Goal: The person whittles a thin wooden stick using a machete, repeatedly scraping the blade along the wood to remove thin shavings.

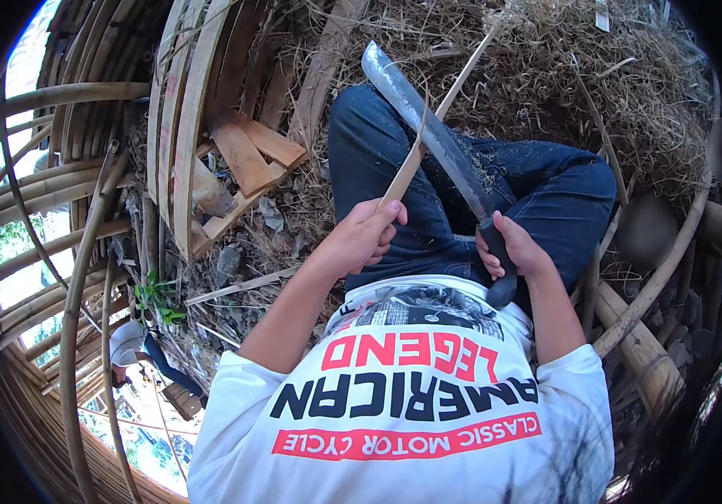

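My left hand (pixel 364 237) is closed around the near end of a long, thin bamboo strip (pixel 404 176), which slants up and away to the right. In my right hand (pixel 520 250) is the black handle of a machete (pixel 455 158), its grey blade pointing away to the upper left. Strip and blade cross above my folded legs (pixel 546 181), where a thin curl of fibre stands out at the crossing. Small shavings lie scattered over my dark trousers.
Pale shavings (pixel 562 67) are heaped beyond my legs. Wooden boards (pixel 180 134) and short offcuts (pixel 248 155) lie to the left. Bamboo poles (pixel 84 277) form a frame at far left, with another person (pixel 130 344) beyond it. A thick bamboo piece (pixel 642 353) lies at right.
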Motion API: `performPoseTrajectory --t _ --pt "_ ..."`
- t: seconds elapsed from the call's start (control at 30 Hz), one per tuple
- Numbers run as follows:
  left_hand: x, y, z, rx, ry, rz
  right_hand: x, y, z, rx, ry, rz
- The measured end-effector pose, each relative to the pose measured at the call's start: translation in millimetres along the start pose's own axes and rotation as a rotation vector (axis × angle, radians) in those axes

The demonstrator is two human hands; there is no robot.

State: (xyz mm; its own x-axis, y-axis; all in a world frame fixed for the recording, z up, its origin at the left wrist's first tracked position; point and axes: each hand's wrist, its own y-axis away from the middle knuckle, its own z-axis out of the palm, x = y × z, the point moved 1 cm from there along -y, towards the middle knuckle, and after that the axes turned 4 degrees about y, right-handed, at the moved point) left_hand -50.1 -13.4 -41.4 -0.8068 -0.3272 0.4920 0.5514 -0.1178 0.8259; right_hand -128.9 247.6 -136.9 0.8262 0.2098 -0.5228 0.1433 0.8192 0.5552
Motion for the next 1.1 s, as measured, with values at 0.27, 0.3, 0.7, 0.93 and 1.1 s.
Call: performPoseTrajectory --t 0.27,0.3,0.7,0.93,1.1 --pt "3.3 -4.4 -4.4 -0.133 0.117 -0.076 3.0 -1.6 -0.7 0.009 -0.019 -0.014" --pt "5.2 -4.6 -5.9 -0.134 0.117 -0.072 1.9 -1.0 -0.6 0.010 -0.015 -0.015" --pt "15.7 20.5 -20.4 0.258 -0.846 0.440 -9.1 38.7 34.2 0.629 0.352 -0.310" --pt "17.6 28.4 -26.6 -0.072 -0.114 0.030 -6.0 49.7 68.0 0.969 0.500 -0.631" --pt "10.7 28.7 -5.9 -0.008 -0.261 0.042 -21.1 40.0 79.8 0.942 0.991 -1.001"
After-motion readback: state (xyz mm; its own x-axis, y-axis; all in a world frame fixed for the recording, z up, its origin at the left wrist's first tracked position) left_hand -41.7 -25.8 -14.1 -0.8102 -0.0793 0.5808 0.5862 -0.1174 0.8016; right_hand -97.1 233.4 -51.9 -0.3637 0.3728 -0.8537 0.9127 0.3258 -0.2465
